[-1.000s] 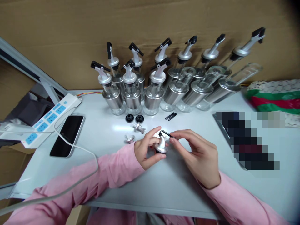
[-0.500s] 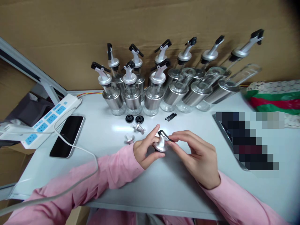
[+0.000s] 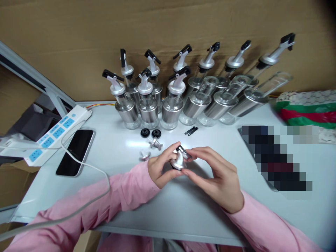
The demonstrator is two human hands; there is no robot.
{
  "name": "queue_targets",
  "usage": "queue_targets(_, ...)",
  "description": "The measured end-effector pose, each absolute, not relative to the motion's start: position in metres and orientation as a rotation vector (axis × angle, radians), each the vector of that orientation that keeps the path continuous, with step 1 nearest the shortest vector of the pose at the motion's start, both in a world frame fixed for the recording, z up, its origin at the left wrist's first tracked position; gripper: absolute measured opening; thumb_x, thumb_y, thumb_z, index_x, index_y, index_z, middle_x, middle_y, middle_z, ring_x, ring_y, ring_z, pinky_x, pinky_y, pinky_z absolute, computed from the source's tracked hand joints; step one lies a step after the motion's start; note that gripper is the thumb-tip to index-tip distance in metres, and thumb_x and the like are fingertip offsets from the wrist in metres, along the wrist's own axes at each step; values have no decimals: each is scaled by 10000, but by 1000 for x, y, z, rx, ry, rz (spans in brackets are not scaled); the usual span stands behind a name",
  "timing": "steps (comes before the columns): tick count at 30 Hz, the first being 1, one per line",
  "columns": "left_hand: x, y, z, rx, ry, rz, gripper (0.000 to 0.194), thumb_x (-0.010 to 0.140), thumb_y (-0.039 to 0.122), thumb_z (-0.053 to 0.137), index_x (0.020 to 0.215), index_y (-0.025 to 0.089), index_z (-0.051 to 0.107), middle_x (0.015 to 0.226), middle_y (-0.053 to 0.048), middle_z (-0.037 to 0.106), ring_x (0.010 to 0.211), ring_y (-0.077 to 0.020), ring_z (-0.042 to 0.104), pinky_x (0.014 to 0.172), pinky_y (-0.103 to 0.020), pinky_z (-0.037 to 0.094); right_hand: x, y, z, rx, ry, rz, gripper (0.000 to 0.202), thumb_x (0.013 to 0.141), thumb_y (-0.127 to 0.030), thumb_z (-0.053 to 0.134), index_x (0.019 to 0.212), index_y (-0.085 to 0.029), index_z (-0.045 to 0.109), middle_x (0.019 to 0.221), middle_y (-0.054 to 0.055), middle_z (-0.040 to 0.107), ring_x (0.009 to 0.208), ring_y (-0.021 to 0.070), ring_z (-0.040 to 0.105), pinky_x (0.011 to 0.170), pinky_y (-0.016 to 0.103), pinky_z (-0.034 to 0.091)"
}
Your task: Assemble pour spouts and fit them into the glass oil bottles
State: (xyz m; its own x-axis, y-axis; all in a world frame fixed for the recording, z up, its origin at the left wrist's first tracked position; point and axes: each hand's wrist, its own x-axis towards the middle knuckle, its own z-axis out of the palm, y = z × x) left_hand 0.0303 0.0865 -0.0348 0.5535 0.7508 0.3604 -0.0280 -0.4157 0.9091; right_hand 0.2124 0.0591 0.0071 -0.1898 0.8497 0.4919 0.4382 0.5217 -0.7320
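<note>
A silver pourer spout (image 3: 179, 160) with a black flip lever is held above the table, tilted slightly. Around its left side, my left hand (image 3: 163, 167) is closed, thumb at the base and a finger behind. My right hand (image 3: 219, 175) pinches the same spout from the right, its thumb at the rim of the base and its index finger by the lever's end. Left of the hands lie two loose silver spout bodies (image 3: 155, 144). Two black rubber stoppers (image 3: 145, 132) rest behind those. Further right lie small black levers (image 3: 191, 131).
Several glass bottles with steel bands (image 3: 172, 111) stand at the back, most with pourers fitted. On the left are a power strip (image 3: 58, 132), a black phone (image 3: 75, 153) and a white cable (image 3: 91, 165). A pixelated device (image 3: 249, 145) lies on the right.
My right thumb has moved down from the lever to the spout's base. The right index finger stays by the lever. My left hand keeps its hold, shifted very slightly left.
</note>
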Motion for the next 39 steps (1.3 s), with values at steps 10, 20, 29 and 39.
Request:
queue_targets(10, 30, 87, -37, 1722, 561, 979, 668, 884, 265, 573, 1445, 260, 211, 1095, -76, 671, 870, -155, 681, 815, -262, 534, 216, 61, 2, -1025, -1906, 457, 382, 786, -157, 690, 1144, -192, 564, 950, 98, 650, 889, 214, 638, 749, 331, 549)
queue_targets(20, 30, 83, -33, 1690, 641, 954, 667, 854, 260, 619, 1427, 218, 280, 1093, -87, 685, 924, -171, 674, 865, -281, 515, 216, 61, 6, -1026, -1820, 449, 154, 777, -166, 708, 913, -198, 643, 753, 40, 697, 681, 173, 655, 623, 298, 535)
queue_targets(29, 31, 83, -34, 1660, 651, 949, 650, 855, 299, 613, 1404, 179, 287, 1057, -109, 687, 868, -174, 679, 826, -280, 518, 217, 64, 4, -969, -1895, 394, 160, 778, -122, 703, 896, -187, 615, 743, 52, 687, 644, 164, 625, 609, 322, 508)
queue_targets(39, 35, 89, -45, 1589, 523, 1034, 627, 850, 241, 626, 1358, 216, 259, 1074, -126, 679, 927, -183, 695, 809, -288, 545, 216, 60, 2, -1043, -1869, 436, 127, 791, -102, 672, 840, -201, 609, 705, 22, 660, 646, 158, 618, 615, 305, 500)
